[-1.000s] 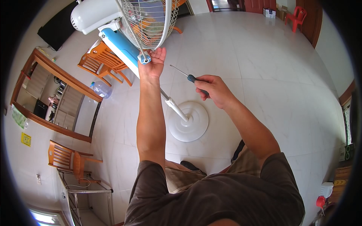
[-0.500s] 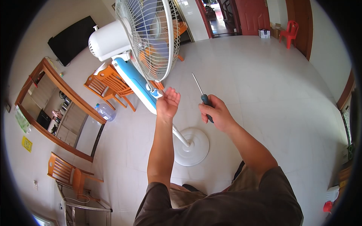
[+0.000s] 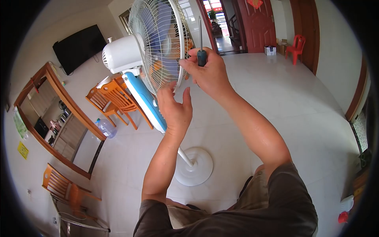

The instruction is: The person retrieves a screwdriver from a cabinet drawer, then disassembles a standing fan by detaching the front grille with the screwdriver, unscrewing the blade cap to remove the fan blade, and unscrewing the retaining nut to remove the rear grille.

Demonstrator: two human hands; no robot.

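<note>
A white pedestal fan with a blue column (image 3: 143,98) stands in front of me. Its round wire grille (image 3: 160,47) is turned to the right, and the white motor housing (image 3: 122,54) shows behind it. My right hand (image 3: 212,75) is closed on a screwdriver (image 3: 201,57), whose thin shaft points up. Its thumb and fingertips are at the right rim of the grille; contact is unclear. Just under the grille is my left hand (image 3: 176,110), thumb and fingers apart, holding nothing visible. I cannot tell if its fingertips touch the lower rim.
The fan's round white base (image 3: 199,173) rests on the pale tiled floor near my feet. Wooden chairs (image 3: 118,96) and a large plastic bottle (image 3: 106,128) are to the left. A red chair (image 3: 296,48) stands at the far right, with a small box (image 3: 270,50) beside it.
My right hand has risen with the screwdriver to the grille's rim. My left hand has moved slightly up from the column to below the grille, and the view has tilted up a little.
</note>
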